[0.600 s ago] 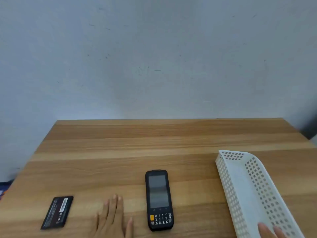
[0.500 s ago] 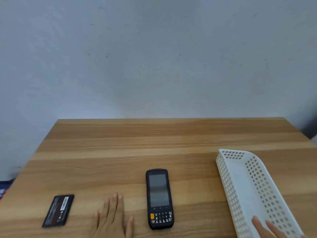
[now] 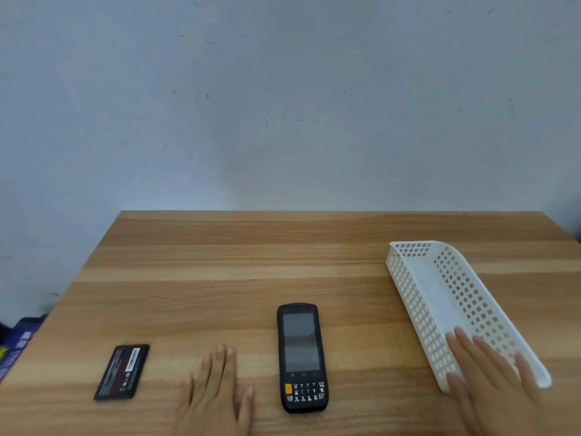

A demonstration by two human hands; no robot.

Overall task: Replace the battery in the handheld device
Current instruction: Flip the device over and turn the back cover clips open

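A black handheld device point(image 3: 301, 357) with a dark screen and a keypad lies face up near the table's front edge. A flat black battery point(image 3: 122, 371) lies to its left, label up. My left hand point(image 3: 217, 394) rests flat on the wood between battery and device, fingers apart, touching neither. My right hand point(image 3: 493, 379) lies open over the near end of a white perforated basket point(image 3: 418, 278), fingers spread on its rim and floor. Nothing is held in either hand.
The wooden table point(image 3: 251, 262) meets a pale grey wall at the back. The basket stands tilted at the right side. A blue printed object point(image 3: 12, 347) shows beyond the table's left edge.
My right hand has come further forward over the basket's near end. My left hand, the device and the battery stay where they were.
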